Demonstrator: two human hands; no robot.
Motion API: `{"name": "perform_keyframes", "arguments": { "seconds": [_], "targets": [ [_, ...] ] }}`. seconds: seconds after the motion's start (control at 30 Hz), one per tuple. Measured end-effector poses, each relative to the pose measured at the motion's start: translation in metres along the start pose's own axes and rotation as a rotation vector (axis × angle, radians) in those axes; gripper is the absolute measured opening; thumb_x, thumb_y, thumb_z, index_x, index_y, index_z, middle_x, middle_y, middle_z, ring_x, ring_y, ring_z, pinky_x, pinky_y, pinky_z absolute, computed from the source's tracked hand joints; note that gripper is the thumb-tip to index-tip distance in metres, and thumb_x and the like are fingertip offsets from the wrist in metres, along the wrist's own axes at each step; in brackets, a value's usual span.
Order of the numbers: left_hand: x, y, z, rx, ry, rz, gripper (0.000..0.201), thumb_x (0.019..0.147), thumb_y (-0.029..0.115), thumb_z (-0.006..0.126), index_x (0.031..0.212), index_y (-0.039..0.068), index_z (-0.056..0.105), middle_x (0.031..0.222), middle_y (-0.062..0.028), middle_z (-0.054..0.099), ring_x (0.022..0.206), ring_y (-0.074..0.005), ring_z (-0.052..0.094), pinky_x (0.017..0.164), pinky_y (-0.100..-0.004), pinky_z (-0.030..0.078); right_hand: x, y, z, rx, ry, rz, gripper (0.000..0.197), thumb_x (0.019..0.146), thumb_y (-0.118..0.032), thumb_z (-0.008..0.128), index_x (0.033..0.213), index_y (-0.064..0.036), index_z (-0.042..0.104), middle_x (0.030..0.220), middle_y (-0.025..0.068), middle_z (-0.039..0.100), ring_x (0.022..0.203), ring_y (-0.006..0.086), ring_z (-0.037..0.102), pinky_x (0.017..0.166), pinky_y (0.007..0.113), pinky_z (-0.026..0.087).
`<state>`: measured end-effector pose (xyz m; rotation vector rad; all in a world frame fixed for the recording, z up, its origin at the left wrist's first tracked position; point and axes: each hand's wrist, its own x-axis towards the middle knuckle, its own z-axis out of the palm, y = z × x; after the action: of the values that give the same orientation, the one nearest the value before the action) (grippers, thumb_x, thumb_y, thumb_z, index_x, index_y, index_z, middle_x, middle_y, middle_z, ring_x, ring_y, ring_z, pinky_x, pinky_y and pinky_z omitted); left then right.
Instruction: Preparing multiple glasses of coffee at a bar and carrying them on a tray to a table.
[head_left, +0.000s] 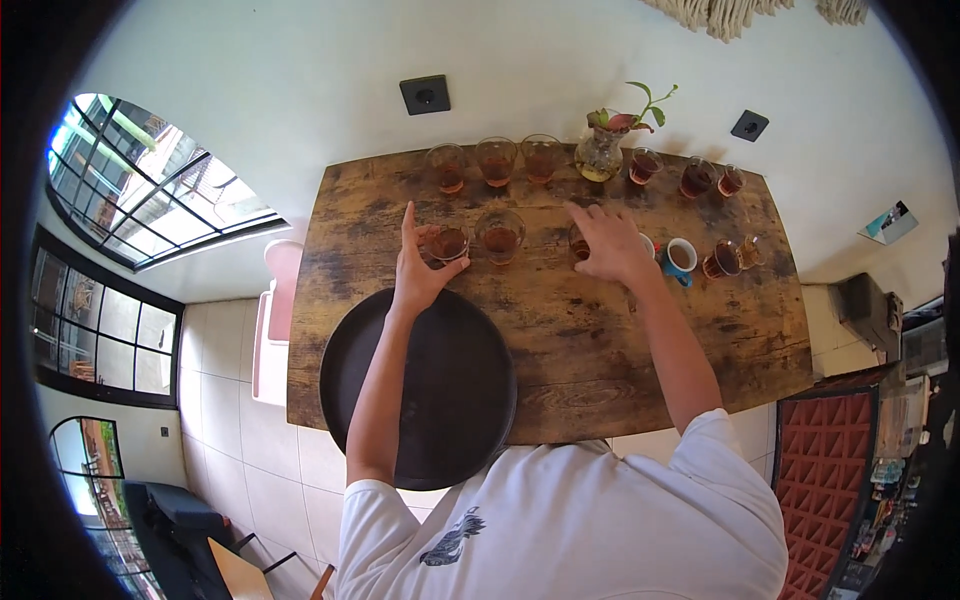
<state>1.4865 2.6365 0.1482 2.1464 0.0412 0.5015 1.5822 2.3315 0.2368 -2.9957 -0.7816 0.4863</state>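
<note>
My left hand (422,268) curves round a glass of amber-brown drink (450,244) on the wooden table (560,340); the thumb lies along its near side and one finger sticks up past it. Just right of that stands another glass of brown drink (500,238), which neither hand touches. Farther right, my right hand (615,245) grips a glass (577,240) from above and the right, partly hiding it. Below my left forearm, a round black tray (460,370) rests on the table and juts past its near edge.
Glasses of brown drink (497,165) line the far edge, with a glass vase holding a plant (599,155) among them. A blue cup (680,257) and small glasses (722,260) stand right of my right hand. A pink chair (280,300) is beside the table's left edge.
</note>
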Motion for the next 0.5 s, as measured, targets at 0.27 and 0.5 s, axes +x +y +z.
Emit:
{"name": "perform_keyframes", "arguments": {
  "seconds": [0.27, 0.5],
  "targets": [
    [-0.001, -0.009, 0.006, -0.142, -0.007, -0.113, 0.111, 0.078, 0.019, 0.089, 0.162, 0.011, 0.018, 0.122, -0.0137, 0.066, 0.114, -0.0253, 0.065, 0.095, -0.0400, 0.053, 0.022, -0.004, 0.017, 0.158, 0.196, -0.138, 0.100, 0.076, -0.027, 0.083, 0.159, -0.0184, 0.028, 0.151, 0.0219, 0.045, 0.137, 0.0404, 0.047, 0.113, 0.049, 0.043],
    [-0.003, -0.017, 0.013, -0.188, 0.024, -0.043, 0.103, 0.078, 0.016, 0.089, 0.160, 0.011, 0.027, 0.121, -0.0152, 0.068, 0.111, -0.0251, 0.068, 0.095, -0.0382, 0.053, 0.032, -0.018, 0.023, 0.224, 0.231, -0.188, 0.099, 0.076, -0.030, 0.084, 0.158, -0.0201, 0.030, 0.153, 0.0198, 0.044, 0.138, 0.0412, 0.046, 0.116, 0.050, 0.039]
  ]
}}
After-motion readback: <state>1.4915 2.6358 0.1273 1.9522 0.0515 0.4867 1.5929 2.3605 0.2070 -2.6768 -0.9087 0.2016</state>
